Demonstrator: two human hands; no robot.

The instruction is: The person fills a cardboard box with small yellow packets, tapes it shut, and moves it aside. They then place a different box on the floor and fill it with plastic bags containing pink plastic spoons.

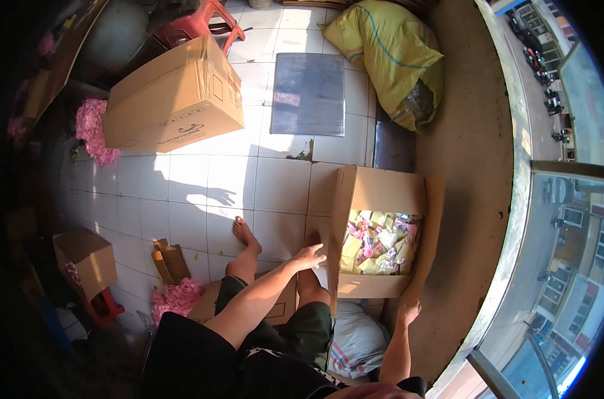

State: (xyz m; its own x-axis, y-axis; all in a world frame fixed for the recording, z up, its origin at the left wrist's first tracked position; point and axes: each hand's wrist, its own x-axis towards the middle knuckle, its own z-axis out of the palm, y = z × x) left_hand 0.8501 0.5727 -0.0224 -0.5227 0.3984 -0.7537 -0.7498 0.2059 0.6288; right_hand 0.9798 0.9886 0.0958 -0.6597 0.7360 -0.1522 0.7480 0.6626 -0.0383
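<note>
An open cardboard box (380,286) stands on the right, filled with small wrapped pieces (380,243) in yellow, pink and white. My left hand (308,257) is just left of the box, above my knee, fingers apart and nothing in them. At the box's lower right corner, my right hand (409,311) is at the edge of a raised flap (430,239); its fingers are curled, and the flap's corner meets them.
A large closed carton (175,100) and a red stool (199,23) are at upper left. A yellow sack (388,53), a dark mat (308,93), a white sack (358,336), pink material (175,298) and a smaller box (86,263) surround the tiled floor.
</note>
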